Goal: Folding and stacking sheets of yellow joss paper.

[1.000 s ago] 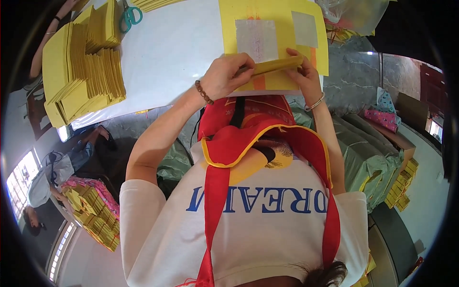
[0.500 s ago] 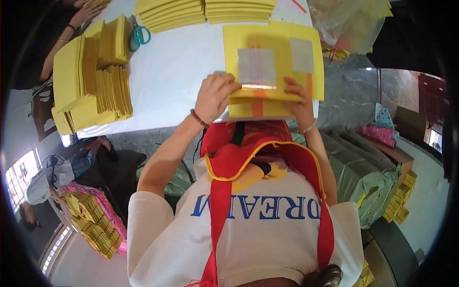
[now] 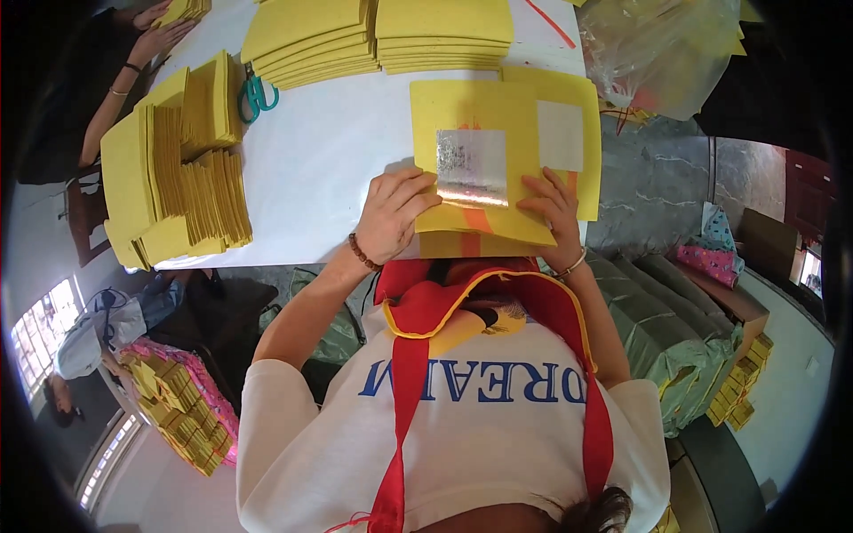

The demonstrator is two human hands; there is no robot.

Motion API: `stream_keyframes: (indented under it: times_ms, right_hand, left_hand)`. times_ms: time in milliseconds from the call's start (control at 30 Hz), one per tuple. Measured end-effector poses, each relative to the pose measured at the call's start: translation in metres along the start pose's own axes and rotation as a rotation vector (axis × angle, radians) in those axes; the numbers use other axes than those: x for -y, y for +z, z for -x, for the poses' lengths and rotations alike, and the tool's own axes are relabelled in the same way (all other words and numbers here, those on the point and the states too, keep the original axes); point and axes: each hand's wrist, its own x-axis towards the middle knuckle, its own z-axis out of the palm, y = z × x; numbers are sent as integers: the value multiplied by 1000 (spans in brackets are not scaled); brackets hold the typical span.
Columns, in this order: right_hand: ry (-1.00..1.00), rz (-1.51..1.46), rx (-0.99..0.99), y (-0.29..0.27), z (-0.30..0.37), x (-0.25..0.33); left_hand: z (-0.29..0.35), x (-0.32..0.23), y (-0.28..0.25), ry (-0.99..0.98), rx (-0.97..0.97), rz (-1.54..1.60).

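1. Hands: 2 of the person's own, left hand (image 3: 391, 213) and right hand (image 3: 555, 213), one per side of the upper yellow sheet (image 3: 471, 102). Left fingers bent, close together over its left edge; right fingers slightly spread on its right side. Thumbs hidden, can't tell if pinching.
2. Upper sheet: 1, near right corner of table (image 3: 306, 169).
3. Lower yellow sheet (image 3: 586, 133): 1 visible to the right, partly covered, at table's right edge; pale patch, orange strip.
4. Far edge: 2 yellow stacks (image 3: 444, 35), side by side.
5. Left edge: crowded yellow pile (image 3: 164, 173), pieces too many to count.
6. Scissors (image 3: 258, 98): 1, teal handles, between pile and far stacks.
7. Red strip (image 3: 551, 22): 1, far right corner; clear plastic bag (image 3: 662, 58): 1, right edge.
8. Upper sheet look: flat yellow, shiny silver square, orange band, near edge bowed up; yellow layer with orange showing below.
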Motion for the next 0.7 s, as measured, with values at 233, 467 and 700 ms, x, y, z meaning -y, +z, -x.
stream_keyframes:
  times_ms: [233, 467, 700]
  right_hand:
    - [2, -176, 144, -18, -12, 19]
    - [220, -312, 233, -6, 10, 17]
    - [576, -656, -81, 7, -21, 29]
  left_hand:
    - [-11, -10, -19, 22, -27, 51]
    - [6, -23, -12, -374, 83, 222]
    - [-16, -11, 8, -879, 66, 491]
